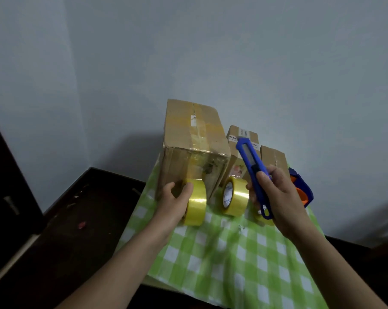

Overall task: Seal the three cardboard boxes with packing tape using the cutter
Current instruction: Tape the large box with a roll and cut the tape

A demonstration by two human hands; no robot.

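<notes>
Fingers (187, 188) of the left hand (175, 204) are curled round a yellow tape roll (197, 202), holding it upright on its edge close against the front face of the large cardboard box (193, 139). That box stands at the far left corner of the bench (154, 281), which is covered by a green and white checked cloth (233, 259). Clear tape crosses the box's top and front.

The right hand (277, 195) grips a blue cutter (252, 166) in the air over the right half of the bench. Its fingers are wrapped round the handle, and the cutter's tip points up and away toward the wall. Whether the blade is out cannot be told.

A second tape roll (234, 196) stands on edge on the cloth between the two hands. A third roll (261, 217) is mostly hidden beneath the right hand.

Along the far edge, right of the large box, stand a middle box (242, 134) with printed labels and a small box (274, 157). A blue and orange tape dispenser (302, 186) sits at the right edge, behind the right hand.
</notes>
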